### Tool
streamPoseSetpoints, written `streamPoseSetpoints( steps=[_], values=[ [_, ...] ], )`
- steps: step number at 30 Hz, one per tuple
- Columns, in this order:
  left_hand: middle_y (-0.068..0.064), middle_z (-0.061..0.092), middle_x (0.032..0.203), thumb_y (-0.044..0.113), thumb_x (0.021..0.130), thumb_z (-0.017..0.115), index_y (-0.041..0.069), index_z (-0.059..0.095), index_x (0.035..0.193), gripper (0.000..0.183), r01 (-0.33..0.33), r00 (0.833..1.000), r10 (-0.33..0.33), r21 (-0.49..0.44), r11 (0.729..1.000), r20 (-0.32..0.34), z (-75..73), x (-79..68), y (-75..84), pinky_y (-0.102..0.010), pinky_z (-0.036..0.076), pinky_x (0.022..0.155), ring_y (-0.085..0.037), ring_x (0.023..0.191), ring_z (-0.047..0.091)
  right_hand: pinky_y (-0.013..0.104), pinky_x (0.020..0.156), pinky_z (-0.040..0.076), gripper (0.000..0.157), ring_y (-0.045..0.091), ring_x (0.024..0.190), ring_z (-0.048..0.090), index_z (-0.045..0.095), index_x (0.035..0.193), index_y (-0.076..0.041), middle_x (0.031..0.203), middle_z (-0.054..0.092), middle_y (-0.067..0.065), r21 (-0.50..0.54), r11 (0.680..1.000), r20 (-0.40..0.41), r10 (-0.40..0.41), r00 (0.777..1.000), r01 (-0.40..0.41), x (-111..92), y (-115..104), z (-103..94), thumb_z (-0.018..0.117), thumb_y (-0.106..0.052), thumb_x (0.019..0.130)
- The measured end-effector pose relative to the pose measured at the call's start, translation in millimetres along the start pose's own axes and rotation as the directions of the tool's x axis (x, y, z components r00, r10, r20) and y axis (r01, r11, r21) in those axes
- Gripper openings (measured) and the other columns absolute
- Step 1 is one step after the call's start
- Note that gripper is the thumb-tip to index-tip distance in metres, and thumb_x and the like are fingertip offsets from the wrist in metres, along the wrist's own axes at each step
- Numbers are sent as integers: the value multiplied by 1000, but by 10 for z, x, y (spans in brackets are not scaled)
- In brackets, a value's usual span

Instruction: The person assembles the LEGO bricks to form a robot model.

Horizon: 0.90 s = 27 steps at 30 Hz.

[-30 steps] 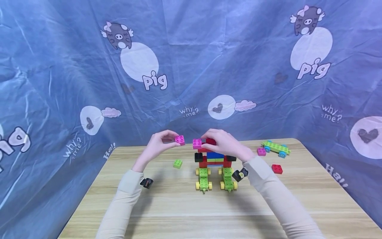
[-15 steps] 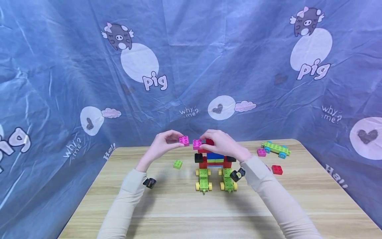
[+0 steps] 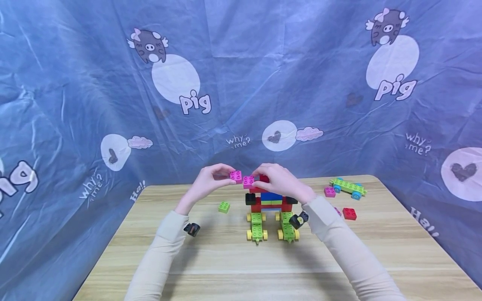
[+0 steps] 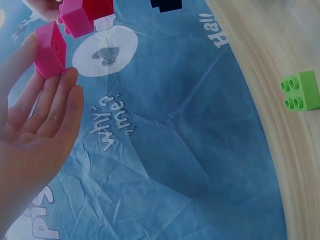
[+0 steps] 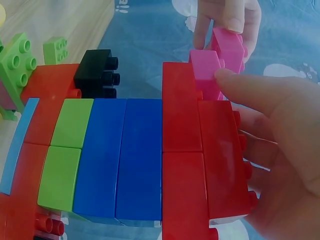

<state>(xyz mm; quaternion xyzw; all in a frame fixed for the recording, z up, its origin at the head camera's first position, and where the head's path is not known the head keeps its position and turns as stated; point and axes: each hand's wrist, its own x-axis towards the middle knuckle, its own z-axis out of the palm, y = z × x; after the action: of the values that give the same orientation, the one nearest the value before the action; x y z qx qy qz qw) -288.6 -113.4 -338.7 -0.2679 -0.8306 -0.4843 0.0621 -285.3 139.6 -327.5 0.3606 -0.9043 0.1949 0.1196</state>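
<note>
My left hand [image 3: 212, 179] pinches a pink brick [image 3: 236, 177] between thumb and fingers, above the table. Just right of it, a second pink brick [image 3: 248, 182] sits at the upper left end of a built brick figure [image 3: 272, 196]. My right hand [image 3: 278, 179] grips this second brick; in the right wrist view its thumb [image 5: 240, 82] lies on the brick and the other fingers are partly hidden behind red bricks [image 5: 225, 160]. Blue, lime and black bricks make up the body, standing on two lime wheeled bases [image 3: 257, 228]. The left wrist view shows the held pink brick [image 4: 50, 50] close to the other.
A lime brick [image 3: 224, 207] lies left of the figure. On the right are a lime car base with blue wheels [image 3: 348, 188], a pink brick [image 3: 329, 192], a red brick [image 3: 349, 214] and another pink piece [image 3: 337, 212] partly behind the sleeve. A blue cloth hangs behind the table.
My left hand has moved right with its pink brick, narrowing the gap to the other pink brick. My right hand stays nearly in place; its forearm has shifted slightly left.
</note>
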Motion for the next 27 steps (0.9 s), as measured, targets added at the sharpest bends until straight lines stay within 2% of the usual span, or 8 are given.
streamPoseSetpoints(
  steps=[9, 15, 17, 20, 22, 27],
  values=[
    [-7, 71, 103, 26, 76, 77, 14, 67, 107, 34, 0, 1000, 0, -20, 1000, 5, 53, 33, 4, -26, 56, 83, -18, 93, 68, 28, 77, 57, 29, 13, 88, 64, 69, 104, -15, 100, 70, 0, -16, 1000, 0, 11, 1000, -11, -1, -17, -10, 68, -37, 85],
    [-14, 70, 105, 18, 79, 74, 7, 66, 110, 33, -4, 1000, 4, -33, 999, -8, 66, 48, 13, -37, 55, 88, -26, 97, 67, 28, 78, 57, 29, 13, 89, 65, 69, 105, -15, 101, 70, 0, -13, 1000, 0, 10, 1000, -10, -2, -22, -13, 68, -36, 85],
    [-16, 69, 105, 14, 80, 73, 4, 65, 110, 32, -12, 1000, 12, -36, 999, -3, 67, 22, 104, -40, 55, 88, -28, 97, 67, 29, 78, 57, 29, 13, 90, 65, 69, 105, -15, 101, 70, 0, -13, 1000, 0, 11, 1000, -11, -5, -20, -12, 67, -37, 85],
    [-18, 69, 105, 11, 81, 71, 1, 64, 109, 31, -14, 1000, 14, -28, 1000, 4, 68, -25, 245, -38, 55, 88, -29, 97, 67, 29, 78, 57, 29, 14, 90, 65, 69, 105, -15, 102, 70, 0, -13, 1000, 2, 12, 1000, -12, -6, -18, -11, 67, -37, 85],
    [-17, 69, 105, 12, 82, 71, 2, 64, 109, 30, -9, 1000, 9, -16, 1000, 7, 67, -60, 331, -33, 56, 86, -28, 96, 67, 29, 78, 57, 29, 14, 90, 65, 69, 105, -15, 102, 70, 0, -13, 1000, 1, 8, 1000, -8, -3, -18, -10, 67, -36, 85],
    [-16, 69, 105, 13, 82, 71, 2, 64, 110, 31, 5, 1000, -4, -12, 1000, 26, 84, -66, 310, -26, 56, 84, -27, 97, 67, 30, 77, 57, 29, 14, 88, 65, 69, 105, -13, 100, 70, 1, -14, 1000, -11, -15, 1000, 15, -5, -20, -8, 68, -34, 84]
  ],
)
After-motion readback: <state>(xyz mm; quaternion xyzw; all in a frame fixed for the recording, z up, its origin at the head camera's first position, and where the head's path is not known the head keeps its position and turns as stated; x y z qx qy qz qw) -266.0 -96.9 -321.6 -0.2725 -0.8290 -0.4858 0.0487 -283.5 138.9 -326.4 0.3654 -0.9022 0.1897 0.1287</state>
